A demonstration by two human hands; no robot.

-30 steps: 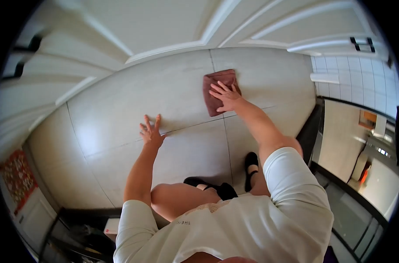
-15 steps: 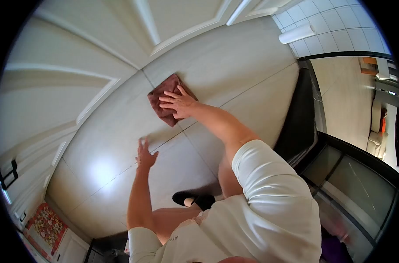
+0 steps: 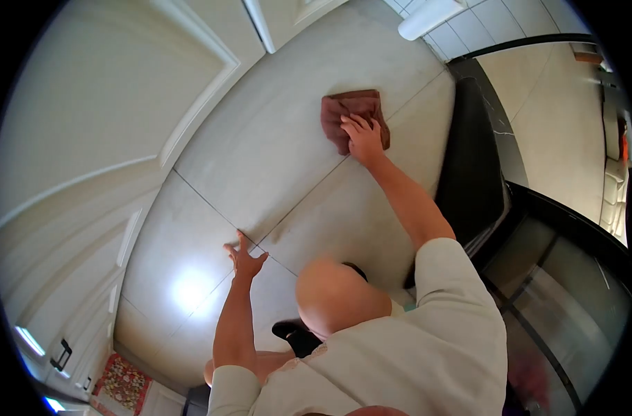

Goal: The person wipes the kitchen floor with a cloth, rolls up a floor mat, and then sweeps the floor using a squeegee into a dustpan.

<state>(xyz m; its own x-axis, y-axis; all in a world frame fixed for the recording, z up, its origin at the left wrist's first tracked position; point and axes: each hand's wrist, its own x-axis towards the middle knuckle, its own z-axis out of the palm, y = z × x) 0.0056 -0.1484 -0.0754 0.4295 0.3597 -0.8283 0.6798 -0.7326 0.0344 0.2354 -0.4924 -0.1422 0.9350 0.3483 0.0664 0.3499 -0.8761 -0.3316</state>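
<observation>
Cloth: brownish-red cloth [image 3: 351, 102], lying on the pale tiled floor [image 3: 240, 152], partly over a long tile joint; surface creased, edges uneven.
Right hand: right hand [image 3: 366, 142] on the lower part of the cloth, palm down, fingers pointing toward the cloth's far side and a little bent.
Right grip: fingers slightly apart, laid over the fabric rather than closed round it; cloth pressed beneath the hand.
Left hand: left hand [image 3: 245, 262] low over the floor, just beside the crossing of two tile joints, well apart from the cloth.
Left grip: fingers and thumb spread wide, nothing held; whether the fingertips touch the tile is hard to tell from above.
Body: knee [image 3: 340, 298] bent between the forearms; white shirt [image 3: 385, 360] below it; black shoe [image 3: 299, 338] on the floor to the left of the knee.
Cabinet side: white panelled doors [image 3: 94, 118] along the left, dark handle [image 3: 63, 355] near the lower end.
Wall side: white roll-shaped object [image 3: 430, 19] against white wall tiles [image 3: 496, 24], beyond the cloth.
Right side: glass panels [image 3: 566, 284] in a black frame.
Light: bright glare spot on the floor, left of the left hand.
</observation>
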